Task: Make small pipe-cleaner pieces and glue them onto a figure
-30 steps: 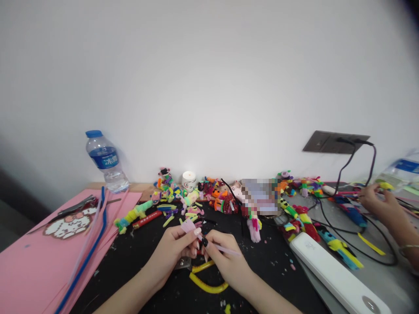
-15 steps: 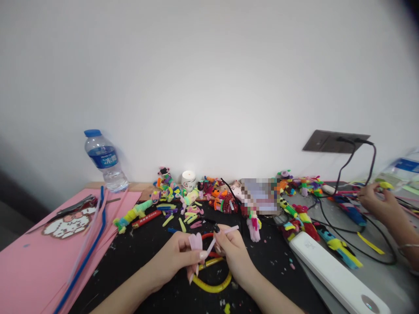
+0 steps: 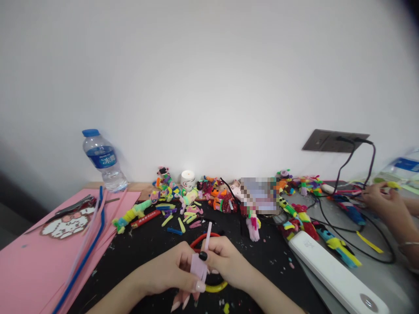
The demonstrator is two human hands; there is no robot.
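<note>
Black mat (image 3: pixel 275 264) edges lie beyond hands (image 3: pixel 170 271) (image 3: pixel 229 261) (pinching strip (image 3: pixel 197 266)).

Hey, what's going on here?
A person's left hand and right hand hold a lilac strip, its folded part between them and one end sticking up, above a black mat. A red loop and a yellow loop lie partly hidden beneath. Small pieces lie beyond. Farther right, another person's hand is by a yellow piece.

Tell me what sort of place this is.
Probably a shared indoor craft workspace: pipe-cleaner figures and short loose pieces of pipe cleaner lie around, and another person's hand shows at far right.
</note>
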